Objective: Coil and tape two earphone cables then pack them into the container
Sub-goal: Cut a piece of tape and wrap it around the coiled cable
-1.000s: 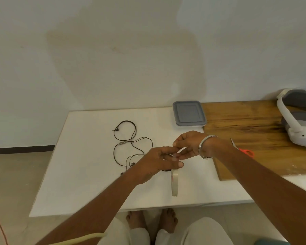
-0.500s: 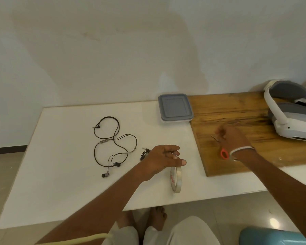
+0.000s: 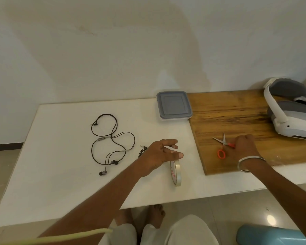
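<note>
Standing on edge, tape roll [image 3: 176, 172] under left hand [image 3: 159, 156].

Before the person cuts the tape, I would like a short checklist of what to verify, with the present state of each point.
1. Scissors in reach of the right hand: ok, the hand rests at the red handles on the wooden board; a firm grip: cannot tell.
2. Scissor blades open: ok, they are spread.
3. Tape roll held: ok, it hangs from the left hand.
4. Tape strip pulled out for cutting: cannot tell.
5. Coiled earphone under the left hand: cannot tell, only a plug and some cable show.
6. Second earphone coiled: not ok, it lies loose on the white table.
</note>
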Tool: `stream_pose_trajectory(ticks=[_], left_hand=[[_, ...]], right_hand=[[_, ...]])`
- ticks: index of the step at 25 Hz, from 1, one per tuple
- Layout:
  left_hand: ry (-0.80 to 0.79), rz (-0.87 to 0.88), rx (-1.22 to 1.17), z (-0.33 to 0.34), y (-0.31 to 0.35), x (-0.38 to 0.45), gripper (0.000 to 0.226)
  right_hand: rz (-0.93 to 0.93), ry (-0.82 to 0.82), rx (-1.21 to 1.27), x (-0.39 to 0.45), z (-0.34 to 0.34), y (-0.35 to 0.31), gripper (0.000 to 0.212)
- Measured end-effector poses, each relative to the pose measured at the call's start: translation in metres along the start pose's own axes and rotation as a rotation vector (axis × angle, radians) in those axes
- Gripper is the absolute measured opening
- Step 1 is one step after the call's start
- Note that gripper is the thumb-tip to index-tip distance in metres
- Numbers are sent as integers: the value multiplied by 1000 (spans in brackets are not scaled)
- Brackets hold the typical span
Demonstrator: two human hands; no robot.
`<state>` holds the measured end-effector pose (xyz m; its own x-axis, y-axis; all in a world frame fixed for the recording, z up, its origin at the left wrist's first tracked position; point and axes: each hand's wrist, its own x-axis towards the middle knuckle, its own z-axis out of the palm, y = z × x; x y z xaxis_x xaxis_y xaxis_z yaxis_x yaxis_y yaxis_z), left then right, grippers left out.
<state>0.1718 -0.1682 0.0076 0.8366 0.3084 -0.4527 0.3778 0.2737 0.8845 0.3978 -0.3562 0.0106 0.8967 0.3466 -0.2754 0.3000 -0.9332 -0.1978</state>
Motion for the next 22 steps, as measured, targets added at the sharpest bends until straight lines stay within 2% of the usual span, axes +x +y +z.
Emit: stream_pose_trajectory(ticks=[3,5,7,10,14,17,22], left_hand=[[-21,39,31,1,-4,-1,54],[-25,59,40,0,-5,-1,54],[-27,75,39,0,-6,-1,53],[-20,91,45,-1,-7,-1,54],[-25,101,42,-1,-8,-2,55],[-33,106,38,-1,-9,-1,57],[-37,116,58,-2,-10,2,59]], right_hand=[[41,43,-136,-6,7,3,64],[116,-11,-113,-11,8,1,84],[110,-18,-94,-16,11,0,92],[22,63,-103,-16,16,2,78],[-39,58,30,-17,19,7,52],[-10,74,21,-17,18,8,52],[87,-77,-87,-13,14,-2,52]])
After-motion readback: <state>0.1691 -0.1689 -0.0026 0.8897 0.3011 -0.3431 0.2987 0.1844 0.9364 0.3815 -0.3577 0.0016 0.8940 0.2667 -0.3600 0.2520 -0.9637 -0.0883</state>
